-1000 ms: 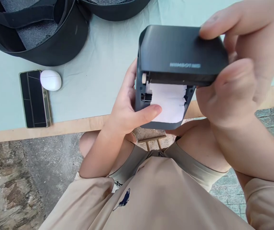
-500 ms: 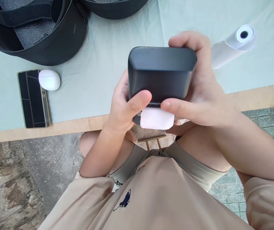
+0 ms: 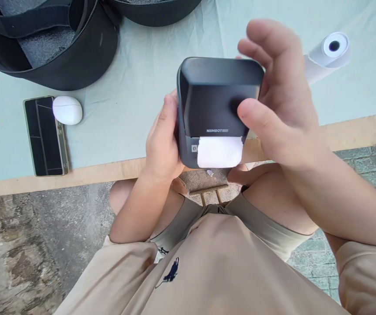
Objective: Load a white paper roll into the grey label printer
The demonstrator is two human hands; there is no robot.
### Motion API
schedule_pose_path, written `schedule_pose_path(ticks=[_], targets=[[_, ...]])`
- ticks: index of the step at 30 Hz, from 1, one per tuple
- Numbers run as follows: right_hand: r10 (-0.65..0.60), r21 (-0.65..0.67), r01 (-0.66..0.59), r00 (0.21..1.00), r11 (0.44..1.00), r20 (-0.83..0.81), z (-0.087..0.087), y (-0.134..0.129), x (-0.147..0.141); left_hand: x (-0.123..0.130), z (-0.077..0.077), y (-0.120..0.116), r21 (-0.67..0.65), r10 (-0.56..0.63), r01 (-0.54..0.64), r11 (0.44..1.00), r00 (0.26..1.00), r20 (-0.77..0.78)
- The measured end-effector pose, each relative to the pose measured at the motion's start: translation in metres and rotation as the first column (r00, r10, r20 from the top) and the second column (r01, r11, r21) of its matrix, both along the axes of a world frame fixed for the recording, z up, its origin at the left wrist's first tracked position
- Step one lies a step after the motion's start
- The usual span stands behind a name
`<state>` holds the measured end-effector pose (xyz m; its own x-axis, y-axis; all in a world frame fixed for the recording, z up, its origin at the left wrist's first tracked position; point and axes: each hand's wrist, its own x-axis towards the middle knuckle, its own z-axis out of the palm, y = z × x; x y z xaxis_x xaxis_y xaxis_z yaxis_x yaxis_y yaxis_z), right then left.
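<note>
A dark label printer (image 3: 219, 103) marked NIIMBOT is held up above the table's front edge. My left hand (image 3: 162, 146) is closed around its left side, the thumb along the edge and the other fingers hidden beneath. From the slot at the near end sticks a short white strip of paper (image 3: 219, 153). My right hand (image 3: 284, 94) is at the printer's right side with fingers spread. Its thumb lies over the lid's right part; whether it touches, I cannot tell.
A roll of white paper (image 3: 339, 52) lies at the right on the cloth-covered table (image 3: 131, 113). To the left, a white computer mouse (image 3: 68, 110) overlaps a dark phone (image 3: 45, 140). Behind them stands an unzipped black case (image 3: 89, 65). A wooden edge (image 3: 109, 177) runs along the table front.
My right hand has loosened from the printer and moved up and right, its fingers spreading. My left thumb has slid off the lid to the side. The printer has tilted and risen slightly.
</note>
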<state>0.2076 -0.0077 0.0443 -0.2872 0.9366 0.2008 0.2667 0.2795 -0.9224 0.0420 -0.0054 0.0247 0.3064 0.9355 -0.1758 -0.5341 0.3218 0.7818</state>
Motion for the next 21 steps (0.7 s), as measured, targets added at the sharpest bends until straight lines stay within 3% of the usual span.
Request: schedule_pose_path(ticks=[2, 8, 11, 14, 18, 21], targets=[[0.005, 0.064, -0.004, 1.000, 0.998, -0.020, 0.000, 0.000, 0.001, -0.003, -0.002, 0.001, 0.006, 0.010, -0.010, 1.000, 1.000, 0.008], [0.100, 0.078, -0.100, 0.995, 0.992, 0.000, 0.001, 0.002, 0.005, -0.010, -0.010, 0.002, 0.088, 0.047, -0.044, 0.995, 0.998, -0.030], [0.121, 0.080, -0.125, 0.992, 0.989, 0.044, 0.002, 0.002, 0.004, -0.009, -0.006, 0.003, 0.002, 0.058, -0.058, 0.998, 0.998, -0.009], [0.046, 0.114, -0.056, 0.994, 0.992, 0.095, 0.006, 0.000, 0.003, -0.006, 0.002, 0.003, -0.055, 0.040, -0.038, 0.998, 0.998, 0.046], [-0.205, 0.162, 0.182, 0.969, 0.970, 0.141, 0.011, -0.004, 0.012, 0.000, 0.005, -0.001, 0.026, 0.055, -0.055, 0.998, 0.998, -0.023], [-0.122, 0.020, 0.120, 0.981, 0.993, 0.149, 0.007, -0.006, 0.027, 0.001, -0.001, -0.002, 0.034, -0.014, 0.016, 0.999, 0.998, -0.057]])
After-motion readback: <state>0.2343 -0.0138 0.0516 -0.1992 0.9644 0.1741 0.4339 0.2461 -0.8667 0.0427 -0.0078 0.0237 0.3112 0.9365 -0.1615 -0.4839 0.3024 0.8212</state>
